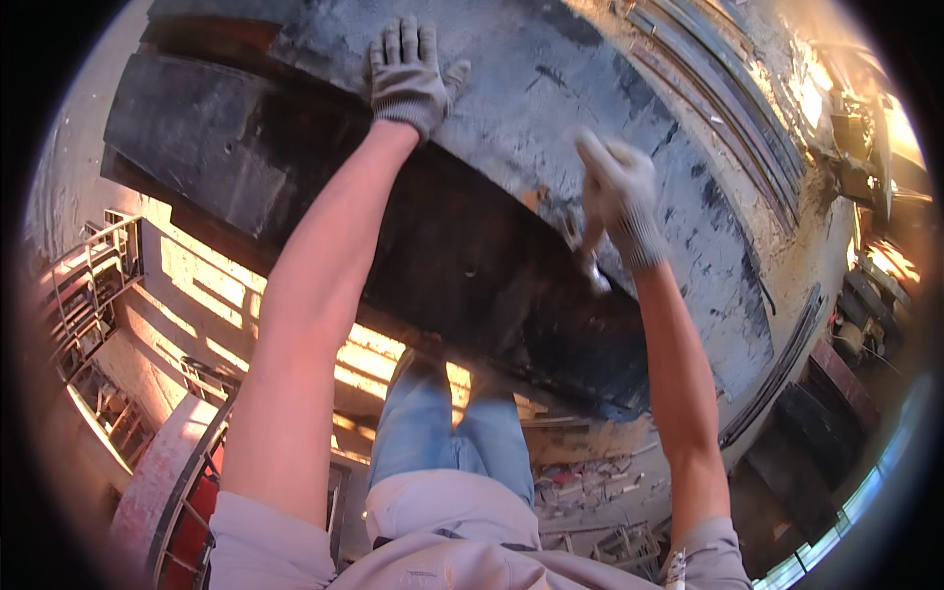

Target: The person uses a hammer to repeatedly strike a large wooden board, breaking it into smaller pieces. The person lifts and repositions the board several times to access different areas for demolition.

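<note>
My left hand (406, 79), in a grey knitted work glove, lies flat on a large grey, dark-stained sheet (521, 88), fingers stretched out and thumb apart. My right hand (621, 192), gloved too and smeared by motion, is closed around what looks like a hammer (587, 261). Its shiny metal head shows below the fist, over the near edge of the grey sheet, and most of its handle is hidden. Nearer to me, a dark, blackened panel (462, 265) runs along that edge. Whether the hammer touches either surface I cannot tell.
Long, thin strips (723, 98) lie at the far right. Dark boards (796, 442) and scraps are heaped at the right. A metal frame (93, 275) stands at the left, above a red-and-white curved object (162, 482). Debris (590, 482) litters the floor near my legs.
</note>
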### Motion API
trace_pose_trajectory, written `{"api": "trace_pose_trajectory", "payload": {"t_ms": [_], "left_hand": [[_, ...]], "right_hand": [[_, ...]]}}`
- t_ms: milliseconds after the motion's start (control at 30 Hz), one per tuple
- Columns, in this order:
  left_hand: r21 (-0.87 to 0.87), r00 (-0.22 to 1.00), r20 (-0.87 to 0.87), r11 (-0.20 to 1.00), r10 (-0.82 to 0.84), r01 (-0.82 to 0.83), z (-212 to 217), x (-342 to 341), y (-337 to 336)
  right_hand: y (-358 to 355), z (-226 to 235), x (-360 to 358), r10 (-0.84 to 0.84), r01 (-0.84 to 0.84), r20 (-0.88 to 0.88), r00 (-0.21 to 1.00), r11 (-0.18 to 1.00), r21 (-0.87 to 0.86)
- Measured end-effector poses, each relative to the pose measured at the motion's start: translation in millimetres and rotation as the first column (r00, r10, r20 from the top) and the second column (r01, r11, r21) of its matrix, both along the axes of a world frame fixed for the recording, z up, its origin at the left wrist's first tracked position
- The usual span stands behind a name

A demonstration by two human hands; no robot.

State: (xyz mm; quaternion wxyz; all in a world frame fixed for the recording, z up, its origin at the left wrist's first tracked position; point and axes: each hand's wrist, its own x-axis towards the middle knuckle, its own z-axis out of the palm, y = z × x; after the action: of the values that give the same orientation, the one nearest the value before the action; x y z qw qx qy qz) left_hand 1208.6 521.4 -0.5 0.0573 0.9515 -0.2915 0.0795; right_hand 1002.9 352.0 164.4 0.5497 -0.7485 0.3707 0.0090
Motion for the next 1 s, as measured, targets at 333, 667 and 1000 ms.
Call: {"api": "trace_pose_trajectory", "payload": {"t_ms": [333,667,1000], "left_hand": [[-0.081,0.998,-0.054,0.996,-0.026,0.022,-20.5,3.5,6.1],[-0.054,1.0,0.004,0.998,-0.015,0.015,-13.0,5.8,4.1],[-0.236,0.999,-0.008,0.971,-0.039,0.036,-12.0,5.8,14.2]], "right_hand": [[34.7,-44.9,53.7,0.179,-0.178,-0.092,0.98,0.984,0.018],[45.6,-35.0,72.9,0.245,-0.239,-0.109,0.964,0.969,0.058],[59.1,-33.4,40.8,0.15,-0.166,0.105,0.983,0.972,0.166]]}}
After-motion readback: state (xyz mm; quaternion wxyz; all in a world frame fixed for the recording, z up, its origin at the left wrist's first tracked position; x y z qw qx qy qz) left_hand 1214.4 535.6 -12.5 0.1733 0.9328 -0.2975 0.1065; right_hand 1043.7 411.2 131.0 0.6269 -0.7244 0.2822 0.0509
